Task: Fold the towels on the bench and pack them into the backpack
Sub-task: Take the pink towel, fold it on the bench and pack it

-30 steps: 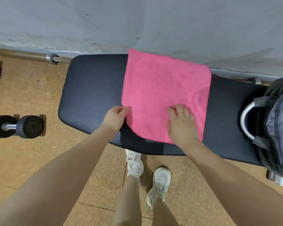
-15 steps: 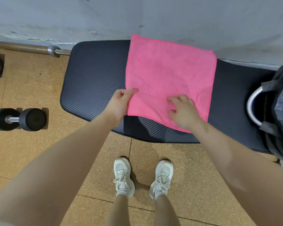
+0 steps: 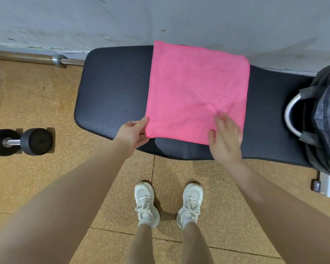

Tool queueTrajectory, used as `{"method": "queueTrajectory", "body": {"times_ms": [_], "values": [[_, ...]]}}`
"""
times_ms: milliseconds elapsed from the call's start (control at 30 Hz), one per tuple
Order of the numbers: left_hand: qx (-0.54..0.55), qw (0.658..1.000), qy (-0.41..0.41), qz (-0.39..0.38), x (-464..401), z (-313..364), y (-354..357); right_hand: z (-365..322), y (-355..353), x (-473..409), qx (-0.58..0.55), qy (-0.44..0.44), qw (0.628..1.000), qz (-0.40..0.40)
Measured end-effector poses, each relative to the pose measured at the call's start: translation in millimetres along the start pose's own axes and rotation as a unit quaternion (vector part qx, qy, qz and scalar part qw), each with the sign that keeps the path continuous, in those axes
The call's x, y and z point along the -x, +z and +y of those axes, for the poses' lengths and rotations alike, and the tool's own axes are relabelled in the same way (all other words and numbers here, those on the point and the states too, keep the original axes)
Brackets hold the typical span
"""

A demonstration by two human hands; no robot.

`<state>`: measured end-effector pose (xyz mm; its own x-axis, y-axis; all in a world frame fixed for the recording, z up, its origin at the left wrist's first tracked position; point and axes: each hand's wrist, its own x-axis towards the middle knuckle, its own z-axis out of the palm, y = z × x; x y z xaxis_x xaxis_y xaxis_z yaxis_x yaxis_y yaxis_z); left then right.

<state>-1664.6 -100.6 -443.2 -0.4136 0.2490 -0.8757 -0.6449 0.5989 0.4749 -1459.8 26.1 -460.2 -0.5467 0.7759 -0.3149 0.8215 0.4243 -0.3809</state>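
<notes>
Centrally, a pink towel (image 3: 196, 92) lay spread flat across the black bench (image 3: 112, 92), its far edge against the wall. The left hand (image 3: 132, 134) pinched the towel's near left corner. The right hand (image 3: 225, 138), fingers extended and holding nothing, rested on the near right corner. A grey backpack (image 3: 326, 115) sat at the bench's right end.
</notes>
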Motion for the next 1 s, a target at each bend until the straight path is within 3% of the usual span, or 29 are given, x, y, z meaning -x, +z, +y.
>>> {"method": "queueTrajectory", "body": {"times_ms": [67, 133, 200, 467, 533, 667, 733, 867, 1000], "values": [[-0.01, 1.0, 0.001, 0.005, 0, -8, 0, 11, -1, 11, -0.055, 0.141, 0.986, 0.074], [-0.028, 0.999, 0.014, 0.024, -2, -16, 0, 20, -5, 15, -0.158, 0.296, 0.939, 0.08], [-0.029, 0.998, 0.018, 0.051, -4, -21, 1, 27, -5, 14, -0.246, 0.36, 0.897, 0.073], [0.015, 0.996, 0.035, 0.084, -1, -24, -4, 22, -14, 8, -0.313, 0.35, 0.883, -0.006], [0.016, 0.996, 0.03, 0.081, -1, -22, -3, 21, -15, 10, -0.38, 0.361, 0.852, 0.013], [0.039, 0.995, 0.032, 0.089, 5, -19, 3, 27, -21, 19, -0.547, 0.364, 0.754, -0.006], [0.009, 0.992, 0.048, 0.12, 9, -20, 3, 30, -23, 20, -0.56, 0.365, 0.744, 0.004], [-0.1, 0.979, 0.123, 0.131, 22, -22, 2, 30, -32, 23, -0.504, 0.368, 0.78, 0.039], [-0.176, 0.97, 0.152, 0.074, 48, -16, -10, 20, -57, 37, -0.535, 0.412, 0.737, 0.03]]}}
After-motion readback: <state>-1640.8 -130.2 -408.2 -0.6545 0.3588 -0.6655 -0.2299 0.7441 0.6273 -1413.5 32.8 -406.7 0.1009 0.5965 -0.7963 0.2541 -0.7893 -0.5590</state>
